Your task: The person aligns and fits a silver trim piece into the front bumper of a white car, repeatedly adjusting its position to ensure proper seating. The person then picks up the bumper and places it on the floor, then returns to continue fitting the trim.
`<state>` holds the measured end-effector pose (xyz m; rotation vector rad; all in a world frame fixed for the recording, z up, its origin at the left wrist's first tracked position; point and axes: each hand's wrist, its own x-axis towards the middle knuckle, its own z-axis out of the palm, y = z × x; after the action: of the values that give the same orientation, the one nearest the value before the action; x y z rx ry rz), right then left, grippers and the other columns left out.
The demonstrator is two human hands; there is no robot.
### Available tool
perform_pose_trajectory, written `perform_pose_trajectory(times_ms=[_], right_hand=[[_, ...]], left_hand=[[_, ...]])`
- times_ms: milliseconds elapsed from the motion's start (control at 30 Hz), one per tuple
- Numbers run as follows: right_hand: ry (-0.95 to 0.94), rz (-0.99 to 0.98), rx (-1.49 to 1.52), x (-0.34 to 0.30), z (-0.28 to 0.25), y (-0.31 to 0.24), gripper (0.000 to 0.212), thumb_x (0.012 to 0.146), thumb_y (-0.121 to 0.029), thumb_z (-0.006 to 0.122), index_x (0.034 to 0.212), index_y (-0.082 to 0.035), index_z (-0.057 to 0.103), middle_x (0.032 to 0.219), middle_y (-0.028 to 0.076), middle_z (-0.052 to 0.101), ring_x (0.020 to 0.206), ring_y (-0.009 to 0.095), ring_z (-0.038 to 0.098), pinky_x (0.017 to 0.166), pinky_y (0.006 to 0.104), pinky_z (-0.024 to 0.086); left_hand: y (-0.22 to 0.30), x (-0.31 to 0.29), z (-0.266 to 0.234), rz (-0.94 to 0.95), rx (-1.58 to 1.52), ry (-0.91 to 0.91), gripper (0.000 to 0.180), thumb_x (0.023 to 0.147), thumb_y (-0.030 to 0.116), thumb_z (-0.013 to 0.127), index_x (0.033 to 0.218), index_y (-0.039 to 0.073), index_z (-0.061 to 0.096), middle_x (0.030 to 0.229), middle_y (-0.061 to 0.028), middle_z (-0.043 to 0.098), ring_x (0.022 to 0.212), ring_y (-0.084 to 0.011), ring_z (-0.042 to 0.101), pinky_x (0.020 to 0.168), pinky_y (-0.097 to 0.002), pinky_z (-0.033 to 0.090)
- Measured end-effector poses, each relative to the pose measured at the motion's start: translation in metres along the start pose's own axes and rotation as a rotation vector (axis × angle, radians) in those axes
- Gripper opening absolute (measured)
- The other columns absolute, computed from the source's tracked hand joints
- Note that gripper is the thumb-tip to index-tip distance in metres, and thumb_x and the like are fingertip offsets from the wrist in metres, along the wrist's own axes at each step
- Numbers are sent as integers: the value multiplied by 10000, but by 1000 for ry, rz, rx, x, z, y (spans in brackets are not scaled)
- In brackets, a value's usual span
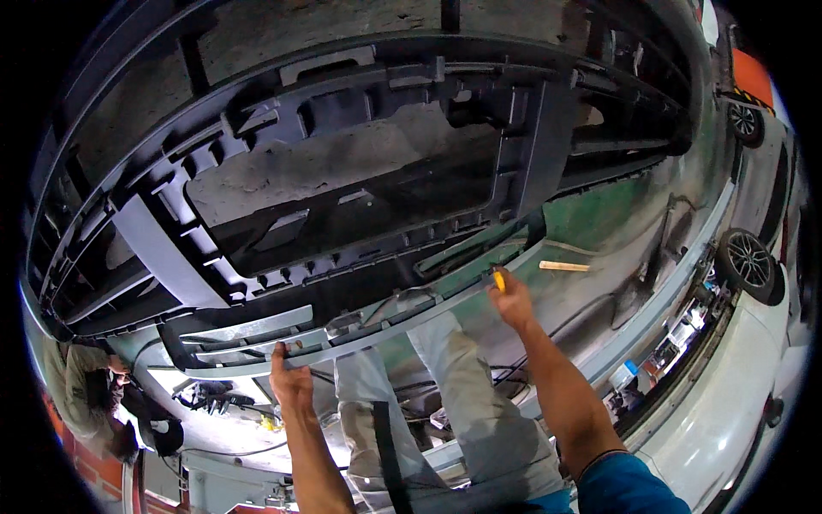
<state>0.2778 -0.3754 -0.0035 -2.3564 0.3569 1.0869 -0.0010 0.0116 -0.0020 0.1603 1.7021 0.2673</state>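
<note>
A large black plastic car bumper (539, 154), seen from its ribbed inner side, spans the view in front of me. Its near edge is a long grey strip (402, 325) that curves across just above my legs. My left hand (292, 383) grips this strip toward its left end, fingers bent over the edge. Closed round a small yellow-handled tool (499, 280), my right hand (512, 301) is at the strip's right part. The tool's tip is too small to make out against the dark plastic.
Beyond my right arm lies a wooden stick (564, 266) on the green floor. A white car (719, 377) and a wheel (750, 264) stand at the right. Another person (81, 394) crouches at the lower left. Cables (591, 308) run along the floor.
</note>
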Motion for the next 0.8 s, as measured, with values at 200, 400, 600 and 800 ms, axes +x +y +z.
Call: perform_pose_trajectory(times_ms=[200,400,600,800], right_hand=[[-209,196,-258,16,-1,-21,482,863,-260,679,1288,-53,586,981,177,693,797,235,708,724,369,535],[-234,75,21,8,-12,-16,503,854,-196,708,1308,-34,561,867,89,666,661,172,648,620,303,508],[-346,166,246,-20,-26,-41,435,873,-106,683,1285,-30,566,841,18,608,654,114,559,553,275,467],[-332,139,101,-48,-29,-77,284,879,-57,650,1148,11,591,796,30,608,637,108,563,575,282,501]], left_hand=[[2,-9,12,-3,-2,-25,157,942,194,685,1009,70,615,928,-35,622,923,-238,642,907,-404,528],[5,-13,17,3,-139,-30,165,958,215,671,1053,84,641,952,-37,653,962,-220,635,922,-387,517],[-10,-43,30,102,-304,-300,243,1004,258,595,1169,81,622,972,-57,678,994,-208,608,972,-388,469],[-12,-58,37,81,-329,-361,281,989,265,617,1217,105,585,938,-32,641,973,-211,571,978,-445,439]])
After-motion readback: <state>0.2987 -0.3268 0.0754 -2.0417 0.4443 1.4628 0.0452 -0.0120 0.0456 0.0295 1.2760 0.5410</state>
